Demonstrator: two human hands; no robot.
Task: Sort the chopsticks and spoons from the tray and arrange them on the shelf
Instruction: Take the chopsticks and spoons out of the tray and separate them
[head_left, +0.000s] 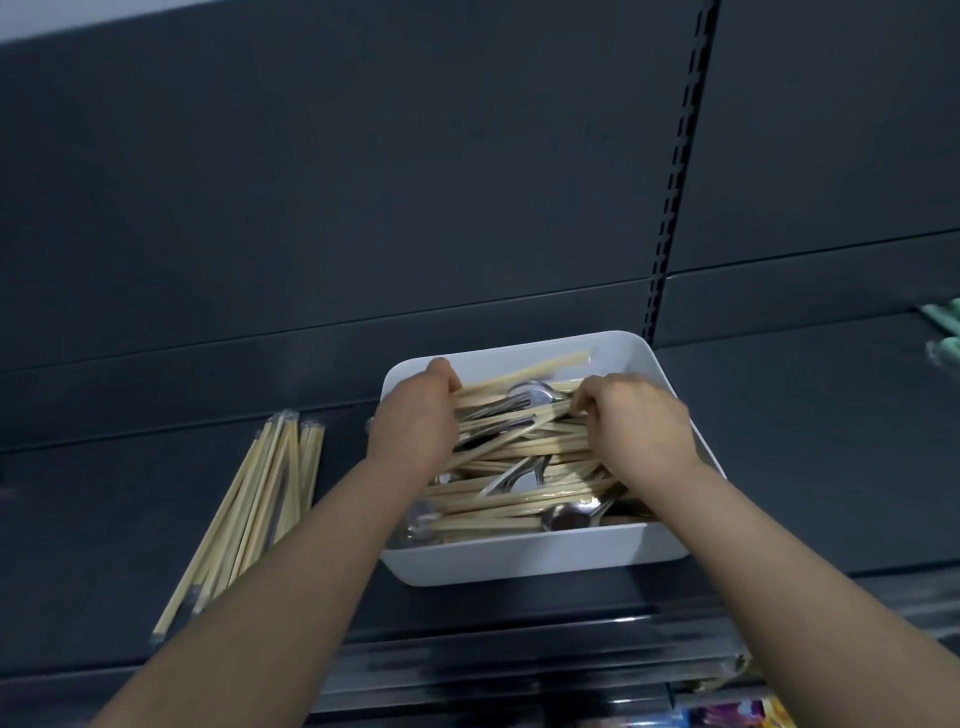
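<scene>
A white tray (524, 564) stands on the dark shelf (114, 509), full of wrapped wooden chopsticks (519, 506) mixed with metal spoons (566, 515). Both hands are inside the tray. My left hand (415, 421) grips the left ends of several chopsticks near the far left corner. My right hand (636, 421) pinches the same bundle of chopsticks at its right end. A sorted pile of chopsticks (254, 504) lies on the shelf to the left of the tray, pointing towards the back.
The dark back panel rises behind the shelf, with a slotted upright (670, 208) just right of the tray. Pale green items (943, 327) show at the right edge. Colourful packages (737, 714) lie on a lower level at the bottom right.
</scene>
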